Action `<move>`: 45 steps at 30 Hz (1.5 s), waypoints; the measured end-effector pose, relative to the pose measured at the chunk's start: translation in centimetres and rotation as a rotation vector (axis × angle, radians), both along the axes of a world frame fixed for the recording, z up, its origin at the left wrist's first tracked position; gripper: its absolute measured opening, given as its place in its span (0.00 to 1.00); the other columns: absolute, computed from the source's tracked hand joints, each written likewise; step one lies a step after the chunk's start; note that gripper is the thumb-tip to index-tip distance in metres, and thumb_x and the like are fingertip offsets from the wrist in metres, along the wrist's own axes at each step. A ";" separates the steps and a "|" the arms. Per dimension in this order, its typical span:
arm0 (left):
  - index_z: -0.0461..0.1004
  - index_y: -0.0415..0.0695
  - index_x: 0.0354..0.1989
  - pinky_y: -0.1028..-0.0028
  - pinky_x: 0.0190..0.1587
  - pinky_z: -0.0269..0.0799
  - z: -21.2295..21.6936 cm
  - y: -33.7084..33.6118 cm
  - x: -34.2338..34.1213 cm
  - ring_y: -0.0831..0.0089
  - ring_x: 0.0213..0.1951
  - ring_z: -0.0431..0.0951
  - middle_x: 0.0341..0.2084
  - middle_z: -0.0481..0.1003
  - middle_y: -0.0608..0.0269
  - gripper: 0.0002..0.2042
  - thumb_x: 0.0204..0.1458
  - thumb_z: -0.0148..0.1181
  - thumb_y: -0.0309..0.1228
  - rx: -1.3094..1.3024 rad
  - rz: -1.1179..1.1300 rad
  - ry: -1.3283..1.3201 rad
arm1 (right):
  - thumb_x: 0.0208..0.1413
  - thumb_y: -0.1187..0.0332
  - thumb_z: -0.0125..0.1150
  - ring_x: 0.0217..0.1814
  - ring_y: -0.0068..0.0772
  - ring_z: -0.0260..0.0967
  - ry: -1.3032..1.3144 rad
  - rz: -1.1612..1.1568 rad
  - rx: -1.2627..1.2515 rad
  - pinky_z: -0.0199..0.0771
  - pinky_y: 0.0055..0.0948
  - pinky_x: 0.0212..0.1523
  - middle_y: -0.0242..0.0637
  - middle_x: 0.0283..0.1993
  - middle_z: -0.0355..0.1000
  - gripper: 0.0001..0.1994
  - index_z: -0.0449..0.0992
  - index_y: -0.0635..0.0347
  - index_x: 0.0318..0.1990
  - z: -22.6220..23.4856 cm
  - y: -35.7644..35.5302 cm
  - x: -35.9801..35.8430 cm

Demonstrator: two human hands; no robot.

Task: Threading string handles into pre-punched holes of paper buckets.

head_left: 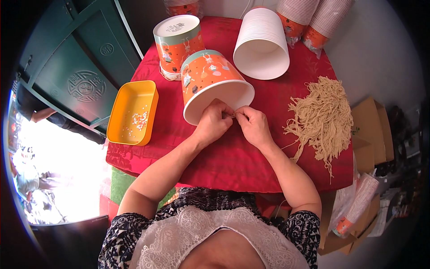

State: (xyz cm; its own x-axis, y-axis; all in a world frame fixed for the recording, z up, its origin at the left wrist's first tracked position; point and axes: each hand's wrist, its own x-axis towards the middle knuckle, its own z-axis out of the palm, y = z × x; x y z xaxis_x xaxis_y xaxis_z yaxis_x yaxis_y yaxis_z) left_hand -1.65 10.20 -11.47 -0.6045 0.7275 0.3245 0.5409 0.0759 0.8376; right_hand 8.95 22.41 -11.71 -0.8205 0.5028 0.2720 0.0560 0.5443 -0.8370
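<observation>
Orange paper bucket point(210, 78) with teal rim band and small white pattern, tipped on its side at the centre of the worktop point(233, 157), open white mouth turned toward the near edge. Left hand point(212, 123) at the lower lip of that mouth, fingers curled together against the rim; right hand point(254, 125) just beside it, fingertips pinched shut on something thin at the rim, too small to make out. Both hands touching or nearly touching each other. Behind, to the left, a stack of matching orange buckets point(178, 45), upside down, white base with printed mark on top. To the right of that, a nested stack of plain white buckets point(262, 42) lying on its side, mouth forward. At the far edge, more sleeved stacks of orange cups point(304, 20). On the left, partly over the edge, a yellow rectangular tray point(134, 112) with a scatter of small white beads point(139, 119) inside. On the right, a loose heap of tan strings point(324, 119), ends trailing toward the near edge. Worktop round, covered with red patterned cloth, bare stretch of cloth between hands and near edge. Dark green door with round embossed emblems point(85, 85) at left; cardboard boxes point(371, 130) and another sleeve of cups point(358, 204) on the floor at right, close against the worktop.
</observation>
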 end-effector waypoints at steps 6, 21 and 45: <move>0.77 0.33 0.28 0.64 0.40 0.72 0.2 0.2 0.2 0.57 0.36 0.76 0.30 0.76 0.49 0.05 0.42 0.61 0.21 -0.017 0.005 -0.059 | 0.57 0.74 0.57 0.26 0.19 0.67 0.025 0.004 -0.070 0.67 0.25 0.27 0.37 0.23 0.73 0.06 0.78 0.69 0.35 0.0 -0.1 0.0; 0.75 0.34 0.24 0.69 0.29 0.72 1.1 0.1 -0.3 0.68 0.25 0.77 0.21 0.77 0.54 0.04 0.47 0.62 0.22 -0.124 0.052 -0.220 | 0.54 0.76 0.60 0.23 0.22 0.67 0.130 -0.036 0.102 0.67 0.26 0.25 0.39 0.23 0.72 0.04 0.77 0.69 0.35 0.4 -0.4 0.6; 0.68 0.29 0.21 0.68 0.13 0.73 1.3 0.4 0.2 0.62 0.15 0.77 0.17 0.71 0.50 0.05 0.47 0.49 0.16 -0.106 0.059 -0.304 | 0.53 0.73 0.58 0.28 0.55 0.73 -0.018 -0.078 0.334 0.71 0.45 0.27 0.51 0.25 0.72 0.04 0.74 0.64 0.30 0.3 0.3 1.2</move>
State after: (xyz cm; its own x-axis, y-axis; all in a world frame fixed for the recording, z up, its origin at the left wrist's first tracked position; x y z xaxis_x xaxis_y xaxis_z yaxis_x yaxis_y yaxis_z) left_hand -1.48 10.63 -10.13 -0.7040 0.7087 0.0470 0.2597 0.1952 0.9458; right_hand 10.12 22.69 -11.36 -0.7888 0.4501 0.4185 0.1214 0.7816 -0.6118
